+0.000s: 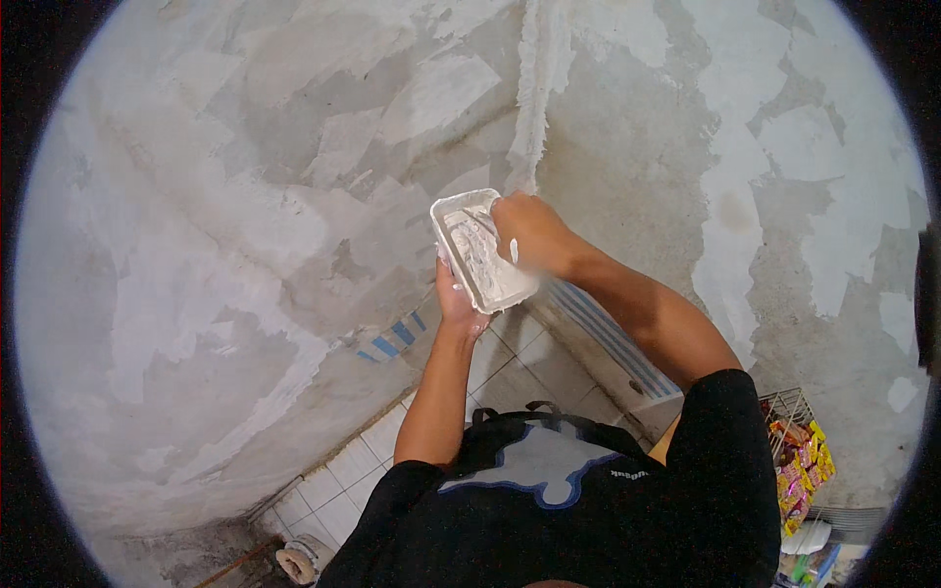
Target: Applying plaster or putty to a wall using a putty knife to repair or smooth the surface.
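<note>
A shallow white rectangular tray (456, 260) is held up in front of the wall corner. White putty (476, 247) is smeared over its inside. My left hand (457, 300) grips the tray from below and along its left side, with white smears on the fingers. Over the tray's right side, my right hand (532, 231) is closed in a fist, also spotted with white. A thin greyish edge shows in the putty beside this fist. What the fist holds is mostly hidden, and I cannot make out its kind.
Two grey walls with white patches, the left wall (196, 245) and right wall (627, 176), meet at a rough corner seam (530, 108). Tiled floor (343, 465) lies below. At right stands a wire rack (787, 404) with colourful packets (799, 470). A roundish pale object (296, 564) sits lower left.
</note>
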### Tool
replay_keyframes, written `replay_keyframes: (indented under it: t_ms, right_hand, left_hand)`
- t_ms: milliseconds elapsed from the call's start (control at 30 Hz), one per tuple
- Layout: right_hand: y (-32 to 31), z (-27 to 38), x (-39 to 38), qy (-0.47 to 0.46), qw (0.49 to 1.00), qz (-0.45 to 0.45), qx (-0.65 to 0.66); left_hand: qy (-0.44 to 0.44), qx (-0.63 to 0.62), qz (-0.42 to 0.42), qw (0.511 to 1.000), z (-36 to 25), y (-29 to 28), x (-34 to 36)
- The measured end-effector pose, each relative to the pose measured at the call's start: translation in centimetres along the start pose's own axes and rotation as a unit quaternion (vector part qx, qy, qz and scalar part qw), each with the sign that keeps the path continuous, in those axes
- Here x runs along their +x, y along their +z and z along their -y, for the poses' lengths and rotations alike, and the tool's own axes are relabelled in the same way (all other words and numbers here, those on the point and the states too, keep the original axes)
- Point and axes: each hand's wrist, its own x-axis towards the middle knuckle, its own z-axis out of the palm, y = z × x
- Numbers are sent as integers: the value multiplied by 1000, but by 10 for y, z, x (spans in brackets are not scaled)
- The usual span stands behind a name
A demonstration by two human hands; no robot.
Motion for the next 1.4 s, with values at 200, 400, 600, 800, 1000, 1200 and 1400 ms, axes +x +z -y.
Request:
replay_keyframes:
  t_ms: [200,400,600,800,1000,1200,1400]
  right_hand:
    - [20,-23,-8,81,991,86,64]
    - [56,-45,-34,141,989,-3,51]
    - [97,-41,-63,152,979,-80,109]
    - [105,-20,-60,226,952,-64,196]
    - [89,9,-54,350,834,-162,395]
    - [119,0,-43,311,813,-239,429]
    - [92,15,-26,357,839,-177,371]
  left_hand:
    - [3,-51,48,998,0,-11,3]
    - [33,-34,8,999,7,-14,6]
    - [51,-54,-2,997,14,-22,9]
    - [75,-22,-38,996,19,-26,11]
    - [93,19,-77,993,24,-28,11]
    - [115,-19,-24,993,39,-45,16]
    - [105,-8,-64,992,47,-33,8]
